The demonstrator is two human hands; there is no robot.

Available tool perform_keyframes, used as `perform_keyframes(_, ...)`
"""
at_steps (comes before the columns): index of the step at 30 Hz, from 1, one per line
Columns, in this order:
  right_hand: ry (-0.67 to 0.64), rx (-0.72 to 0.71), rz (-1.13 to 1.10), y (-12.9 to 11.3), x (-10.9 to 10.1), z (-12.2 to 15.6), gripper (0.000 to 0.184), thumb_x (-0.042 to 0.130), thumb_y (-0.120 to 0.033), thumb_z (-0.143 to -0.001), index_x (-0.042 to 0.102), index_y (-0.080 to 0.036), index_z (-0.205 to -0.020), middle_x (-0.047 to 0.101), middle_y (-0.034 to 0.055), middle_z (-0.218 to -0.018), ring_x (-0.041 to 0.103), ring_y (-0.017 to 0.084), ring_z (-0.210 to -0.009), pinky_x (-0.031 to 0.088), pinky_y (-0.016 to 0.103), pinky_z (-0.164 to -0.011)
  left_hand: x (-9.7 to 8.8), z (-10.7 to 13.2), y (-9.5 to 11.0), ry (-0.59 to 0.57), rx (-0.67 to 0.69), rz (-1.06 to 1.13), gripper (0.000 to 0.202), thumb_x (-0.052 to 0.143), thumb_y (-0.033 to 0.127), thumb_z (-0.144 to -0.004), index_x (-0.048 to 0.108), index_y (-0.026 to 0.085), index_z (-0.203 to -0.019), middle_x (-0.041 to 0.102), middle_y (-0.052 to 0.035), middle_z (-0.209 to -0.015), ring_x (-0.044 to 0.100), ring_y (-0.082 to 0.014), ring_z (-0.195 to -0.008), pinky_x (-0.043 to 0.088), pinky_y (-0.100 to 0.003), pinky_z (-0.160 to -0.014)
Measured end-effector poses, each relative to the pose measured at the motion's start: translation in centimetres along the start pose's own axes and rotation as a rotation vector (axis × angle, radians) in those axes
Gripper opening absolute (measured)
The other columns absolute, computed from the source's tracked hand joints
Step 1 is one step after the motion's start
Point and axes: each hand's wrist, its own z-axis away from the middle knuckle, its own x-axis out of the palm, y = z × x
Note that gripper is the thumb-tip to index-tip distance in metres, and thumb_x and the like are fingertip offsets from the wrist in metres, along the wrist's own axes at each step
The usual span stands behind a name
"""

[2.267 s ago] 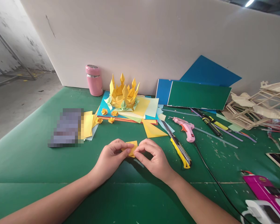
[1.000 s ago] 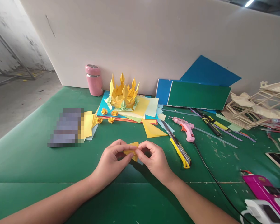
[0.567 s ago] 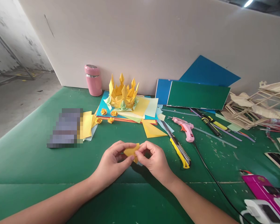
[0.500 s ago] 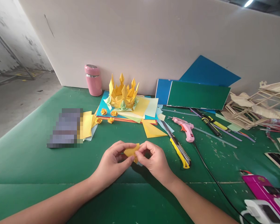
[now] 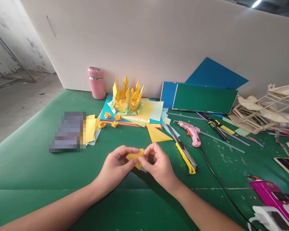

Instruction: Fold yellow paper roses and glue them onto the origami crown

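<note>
From the head camera, I have a small folded piece of yellow paper (image 5: pixel 133 155) between my two hands, over the near middle of the green tabletop (image 5: pixel 110 205); whether its lower edge touches the surface, I cannot tell. My left hand (image 5: pixel 118 161) pinches one side, index finger along the top and thumb on the near face, the grip closed down to the paper's thickness. My right hand (image 5: pixel 157 162) pinches the other side the same way, thumb pressed on the near face and the fingers curled behind it. My fingers hide part of the folds.

To make this fold well, I judge my left grip should act as the anchor, firm but not squashing the layers, while my right thumb works the paper little by little. I would line up the edges before pressing hard, since a crooked crease in so small a piece would be hard to undo. Running a thumbnail along it should sharpen the line.

I have room to work: the paper flowers (image 5: pixel 107 115) and paper crown (image 5: pixel 126 102) sit farther back, and the cutter (image 5: pixel 186 158) lies to my right, apart from my fingers.
</note>
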Motion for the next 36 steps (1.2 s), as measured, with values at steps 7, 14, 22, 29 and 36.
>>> perform_keyframes(7, -0.089, 0.022, -0.098, -0.30, -0.16, -0.24, 0.017, 0.059, -0.032, -0.080, 0.046, -0.022, -0.075, 0.046, -0.0039, -0.070, 0.048, 0.011, -0.064, 0.043, 0.023, -0.058, -0.15, -0.06, 0.50, 0.047, -0.123, 0.027, 0.029, 0.080, 0.031, -0.056, 0.071, 0.015, -0.080, 0.070, -0.0038, -0.075, 0.063, -0.0157, -0.065, 0.053, -0.027, -0.061)
perform_keyframes(14, -0.159, 0.056, -0.186, -0.85, -0.35, -0.07, 0.018, 0.058, -0.032, -0.079, 0.043, -0.023, -0.082, 0.046, -0.0048, -0.071, 0.047, 0.010, -0.062, 0.041, 0.022, -0.057, -0.20, -0.04, 0.51, -0.003, -0.182, 0.062, 0.031, 0.080, 0.029, -0.056, 0.071, 0.014, -0.082, 0.072, -0.0047, -0.077, 0.065, -0.0156, -0.065, 0.053, -0.026, -0.061)
perform_keyframes(22, -0.208, 0.194, -0.290, -0.56, -0.63, -0.36, 0.036, 0.062, -0.035, -0.074, 0.040, -0.025, -0.100, 0.047, -0.0084, -0.064, 0.045, 0.009, -0.054, 0.039, 0.022, -0.053, -0.33, -0.24, -0.03, -0.032, -0.108, 0.127, 0.046, 0.079, 0.027, -0.061, 0.063, 0.017, -0.102, 0.070, -0.0040, -0.089, 0.067, -0.0191, -0.085, 0.054, -0.032, -0.078)
perform_keyframes(29, -0.081, 0.193, -0.330, -0.66, -0.40, -0.51, 0.037, 0.068, -0.044, -0.071, 0.045, -0.023, -0.091, 0.055, -0.0060, -0.064, 0.055, 0.012, -0.059, 0.046, 0.025, -0.060, -0.01, -0.12, 0.09, -0.021, -0.115, 0.181, 0.045, 0.080, 0.029, -0.062, 0.057, 0.018, -0.099, 0.068, -0.0023, -0.087, 0.065, -0.0173, -0.085, 0.054, -0.031, -0.078)
perform_keyframes(36, -0.161, 0.182, -0.328, -0.61, -0.12, -0.27, 0.033, 0.067, -0.039, -0.071, 0.039, -0.024, -0.080, 0.052, -0.0055, -0.072, 0.051, 0.009, -0.059, 0.045, 0.022, -0.056, 0.05, -0.19, -0.04, 0.003, -0.038, 0.130, 0.041, 0.075, 0.030, -0.066, 0.050, 0.020, -0.097, 0.064, 0.0012, -0.080, 0.063, -0.0142, -0.077, 0.053, -0.027, -0.071)
